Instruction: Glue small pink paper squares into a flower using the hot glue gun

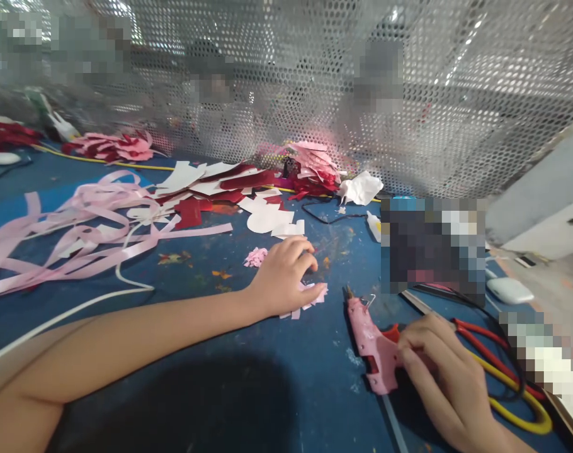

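Much ribbon (pixel 196 231) leftward | scissors (pixel 481 333) crowd right hand (pixel 449 374), gripping glue gun (pixel 372 346) | left hand (pixel 281 277) loosely spread

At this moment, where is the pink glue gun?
In the head view, the pink glue gun is right of centre, its handle held by the right hand, left of the scissors.

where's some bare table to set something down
The table between left forearm and glue gun has the widest bare patch. A narrow gap parts scraps under the left hand from the glue gun. Crowded: ribbons and paper beyond that forearm, scissors beside the right hand.
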Demonstrator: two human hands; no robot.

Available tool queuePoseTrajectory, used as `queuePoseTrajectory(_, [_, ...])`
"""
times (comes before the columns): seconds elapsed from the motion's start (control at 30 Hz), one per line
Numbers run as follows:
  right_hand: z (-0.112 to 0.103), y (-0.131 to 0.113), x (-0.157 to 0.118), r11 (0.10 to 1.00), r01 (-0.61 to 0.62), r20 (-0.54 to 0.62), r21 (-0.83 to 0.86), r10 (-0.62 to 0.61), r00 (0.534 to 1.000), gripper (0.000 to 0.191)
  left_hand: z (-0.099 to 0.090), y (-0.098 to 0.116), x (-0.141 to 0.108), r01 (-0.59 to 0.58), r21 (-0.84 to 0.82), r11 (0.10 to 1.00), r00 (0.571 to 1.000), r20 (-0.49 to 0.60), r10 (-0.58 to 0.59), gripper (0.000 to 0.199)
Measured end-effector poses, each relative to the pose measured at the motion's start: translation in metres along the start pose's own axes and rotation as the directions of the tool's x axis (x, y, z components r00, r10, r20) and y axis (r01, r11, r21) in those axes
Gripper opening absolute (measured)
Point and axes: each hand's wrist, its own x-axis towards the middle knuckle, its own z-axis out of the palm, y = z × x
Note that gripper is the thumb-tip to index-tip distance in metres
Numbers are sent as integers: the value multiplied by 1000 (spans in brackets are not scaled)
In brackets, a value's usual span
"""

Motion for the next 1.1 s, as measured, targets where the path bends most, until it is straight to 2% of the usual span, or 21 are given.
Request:
queuePoseTrajectory(0.07, [-1,0,1,999,20,3,27,-20,1000,13,3,-1,-1,20,-21,1000,997,79,-18,27])
queuePoseTrajectory(0.23, [2,-5,8,996,79,-6,-35,-79,997,19,2,-2,2,22,-189,982,982,191,15,16])
queuePoseTrajectory(0.37, [4,-10,13,996,41,21,-81,-39,999,22,0,-4,5,6,-284,959,984,174,46,12])
queuePoseTrajectory(0.47, [3,-9,14,996,38,8,-84,-37,999,15,-2,-3,6,-18,-332,943,986,150,71,12])
queuePoseTrajectory(0.6, [-5,0,12,985,77,29,-154,-73,997,8,-6,-1,6,-4,-383,924,982,175,77,18])
queuePoseTrajectory(0.77, [-11,5,9,974,114,247,-198,-63,967,36,-8,0,4,67,-413,908,990,144,-8,15])
queuePoseTrajectory(0.9, [-7,2,7,952,90,288,-293,-2,958,57,-11,3,4,100,-477,873,992,115,-51,11])
queuePoseTrajectory(1.0, [-3,2,5,954,21,280,-298,66,958,53,-12,9,4,217,-587,780,976,139,-168,8])
queuePoseTrajectory(1.1, [-1,7,5,960,-9,208,-279,70,976,42,-12,17,3,426,-742,517,900,291,-323,12])
